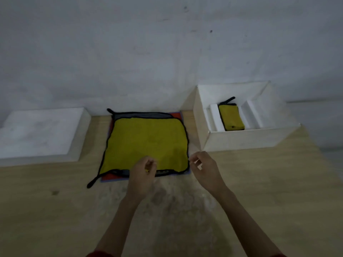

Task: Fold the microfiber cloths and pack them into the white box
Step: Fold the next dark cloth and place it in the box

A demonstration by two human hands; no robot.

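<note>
A yellow cloth (146, 143) with black edging lies spread flat on a stack of other cloths; a grey cloth (141, 115) shows at the far edge, with red and purple ones beneath. My left hand (143, 169) is curled over the yellow cloth's near edge, pinching it. My right hand (203, 166) pinches at the near right corner. The white box (241, 139) stands to the right, open. A folded yellow cloth (232, 117) sits between the white dividers inside it.
A white box lid (40, 132) lies at the left on the wooden table (259, 182). A grey wall rises right behind the cloths and the box. A black hanging loop (92, 182) sticks out from the stack's near left corner.
</note>
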